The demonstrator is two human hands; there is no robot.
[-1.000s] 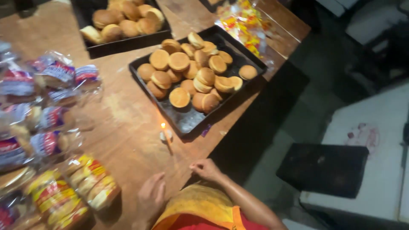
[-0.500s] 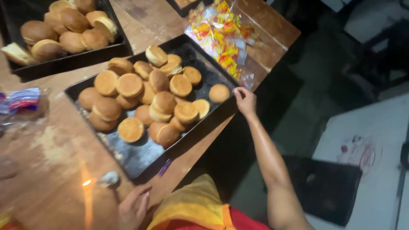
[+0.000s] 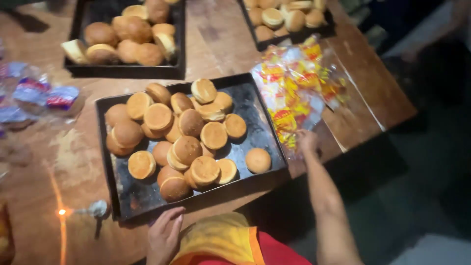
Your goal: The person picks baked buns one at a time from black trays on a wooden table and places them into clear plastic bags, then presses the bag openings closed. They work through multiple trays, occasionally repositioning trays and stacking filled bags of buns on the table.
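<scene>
Since half a second ago the right hand (image 3: pixel 308 141) has been moving away from the corner of the black rectangular metal baking tray (image 3: pixel 255 115) and is now reaching the stack of clear plastic bags with yellow and red print (image 3: pixel 294 88), which is lying just to the right of this tray on the brown wooden table (image 3: pixel 211 39). The fingers are touching the near edge of the stack; I cannot tell whether they are closed on it. The bags are looking flat, shiny and a little crumpled. The left hand (image 3: pixel 164 235) is resting open on the near edge of the tray. The tray is holding many round golden-brown buns (image 3: pixel 189 130). To the left of the tray, some filled packages with blue and red labels (image 3: pixel 46 95) are lying. Near its front left corner a small candle flame (image 3: pixel 62 212) is burning.
</scene>
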